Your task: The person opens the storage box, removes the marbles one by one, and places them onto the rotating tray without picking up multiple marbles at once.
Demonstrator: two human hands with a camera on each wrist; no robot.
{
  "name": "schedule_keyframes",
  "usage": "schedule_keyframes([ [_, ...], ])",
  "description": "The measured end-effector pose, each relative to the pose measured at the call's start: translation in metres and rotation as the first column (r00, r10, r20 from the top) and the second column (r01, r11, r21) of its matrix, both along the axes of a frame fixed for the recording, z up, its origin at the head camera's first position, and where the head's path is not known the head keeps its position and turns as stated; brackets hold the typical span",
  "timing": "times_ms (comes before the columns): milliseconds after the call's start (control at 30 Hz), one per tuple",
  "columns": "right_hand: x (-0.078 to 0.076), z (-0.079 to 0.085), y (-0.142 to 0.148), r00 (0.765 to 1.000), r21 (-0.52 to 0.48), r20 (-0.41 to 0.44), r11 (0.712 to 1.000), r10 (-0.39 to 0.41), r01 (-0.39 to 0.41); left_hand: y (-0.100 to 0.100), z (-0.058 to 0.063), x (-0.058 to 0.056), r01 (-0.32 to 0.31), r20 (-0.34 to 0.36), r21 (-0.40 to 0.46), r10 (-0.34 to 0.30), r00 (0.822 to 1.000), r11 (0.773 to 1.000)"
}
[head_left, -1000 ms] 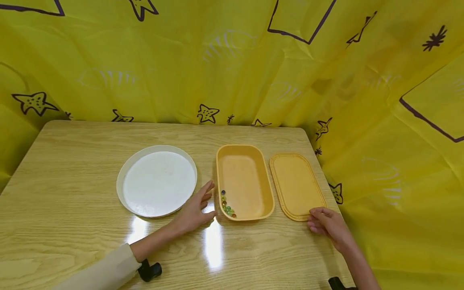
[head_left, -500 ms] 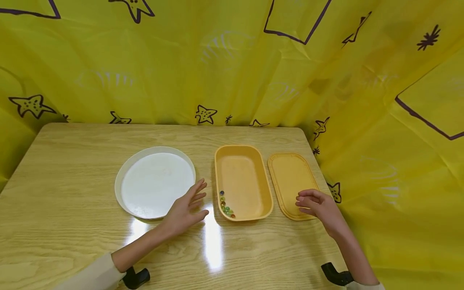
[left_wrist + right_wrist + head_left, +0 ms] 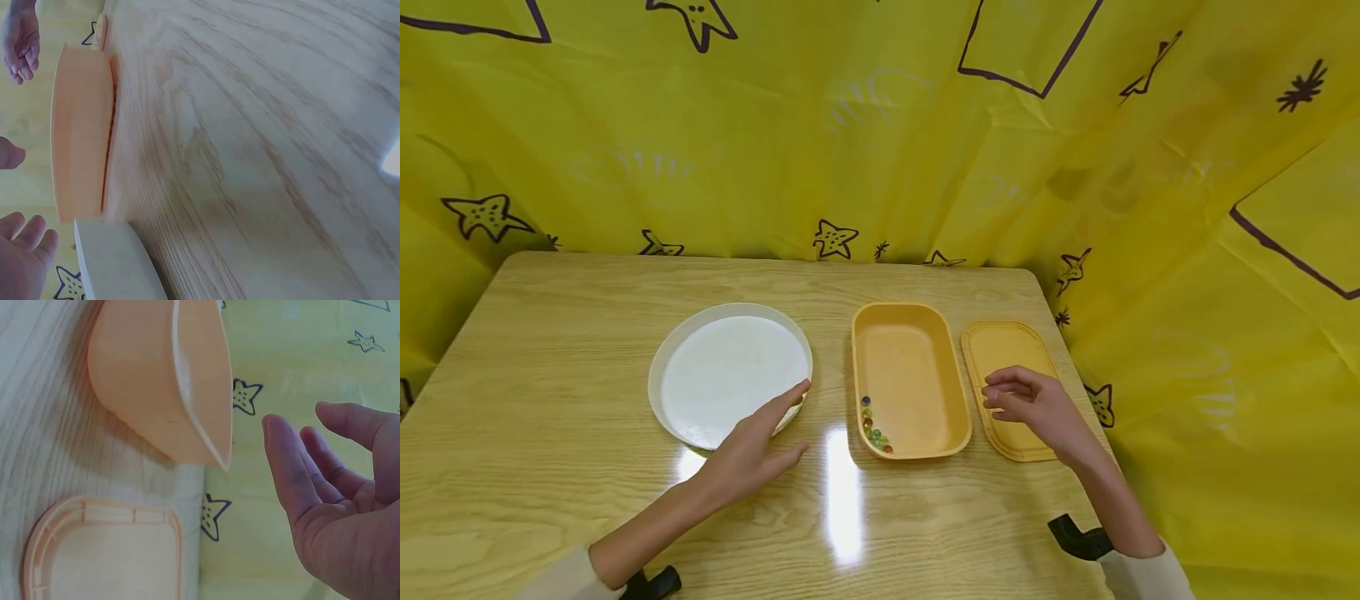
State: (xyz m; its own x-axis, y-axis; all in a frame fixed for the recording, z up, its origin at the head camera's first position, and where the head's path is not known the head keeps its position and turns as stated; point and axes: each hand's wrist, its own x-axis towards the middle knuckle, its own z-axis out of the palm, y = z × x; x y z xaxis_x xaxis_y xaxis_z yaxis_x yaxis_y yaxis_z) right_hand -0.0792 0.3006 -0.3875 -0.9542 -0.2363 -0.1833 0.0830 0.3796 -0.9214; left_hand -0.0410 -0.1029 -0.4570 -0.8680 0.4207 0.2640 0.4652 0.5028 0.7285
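Note:
My left hand (image 3: 748,454) hovers by the near right rim of the round white tray (image 3: 730,375), fingers straight and thumb spread, holding nothing. To its right stands an orange rectangular box (image 3: 910,375), with several glass marbles (image 3: 875,433) gathered along its near left inner edge. Above the orange lid (image 3: 1007,346), which lies flat on the table right of the box, hangs my right hand (image 3: 1037,408). Its fingers are relaxed and loosely bent, with nothing between them. In the right wrist view the right hand (image 3: 344,494) is apart from both the box (image 3: 137,381) and the lid (image 3: 119,550).
The wooden table (image 3: 572,392) carries the tray, box and lid side by side. A yellow patterned curtain (image 3: 760,150) hangs behind the table and along its right side. Black wrist mounts (image 3: 1078,537) sit on both forearms.
My right hand has let go of the lid's near right corner, risen and moved left over the lid. The left hand has drawn back leftward from the box toward the tray.

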Motion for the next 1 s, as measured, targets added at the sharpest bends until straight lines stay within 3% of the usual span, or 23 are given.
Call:
schedule_keyframes([
  [167,-0.009,0.002,-0.013,0.999,0.026,-0.009,0.998,0.05,-0.05,-0.014,0.0,0.002,-0.014,-0.121,-0.092,0.003,0.993,0.996],
  [300,-0.017,0.002,-0.025,0.995,0.036,-0.007,0.994,0.099,-0.099,-0.03,-0.004,0.003,-0.029,-0.265,-0.093,0.004,0.964,0.995],
  [400,-0.022,0.002,-0.034,0.99,0.056,0.003,0.989,0.14,-0.14,-0.042,-0.007,0.003,-0.036,-0.329,-0.08,0.008,0.944,0.996],
  [500,-0.026,0.003,-0.041,0.983,0.084,0.0,0.979,0.185,-0.184,-0.052,-0.008,0.003,-0.042,-0.357,-0.084,0.01,0.934,0.996],
  [667,-0.031,0.003,-0.048,0.97,0.117,-0.009,0.964,0.243,-0.241,-0.068,-0.01,0.006,-0.072,-0.36,-0.151,0.013,0.933,0.986],
  [1000,-0.041,0.012,-0.066,0.958,0.197,-0.018,0.94,0.286,-0.277,-0.092,-0.015,0.01,-0.119,-0.432,-0.258,-0.005,0.902,0.959],
])
